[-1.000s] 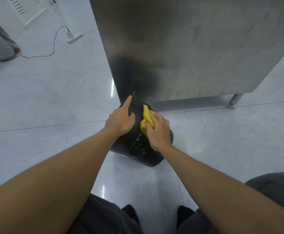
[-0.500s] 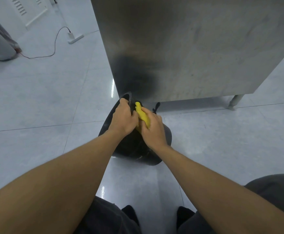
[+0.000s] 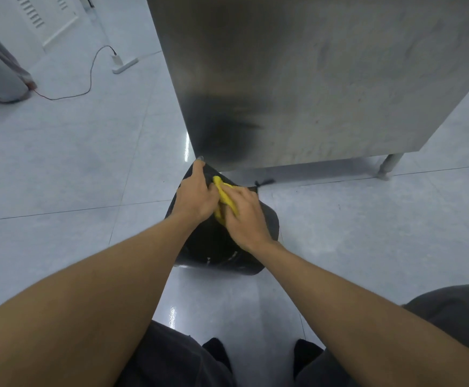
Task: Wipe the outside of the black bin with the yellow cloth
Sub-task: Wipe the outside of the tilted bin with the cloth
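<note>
Pale floor tiles [image 3: 60,169] lay under the black bin [image 3: 267,227], beside a steel cabinet [image 3: 311,79]. Left hand [image 3: 197,195] gripped its rim; right hand [image 3: 243,216] pressed the yellow cloth [image 3: 223,192]. Firm, overlapping strokes would serve best.

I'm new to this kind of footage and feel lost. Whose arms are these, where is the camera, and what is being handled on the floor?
No machine here: a person wears one wide-angle camera on the head, looking down, so both forearms reach into view from below. On the tiled floor sits a black bin, tipped over, beside a steel cabinet. The left hand rests on the bin's upper edge, steadying it. The right hand presses a yellow cloth against the bin's outside, its grip closed on the cloth. Farther back lie a white power strip and its cable. The dark shapes at the bottom are the person's clothed legs.
</note>
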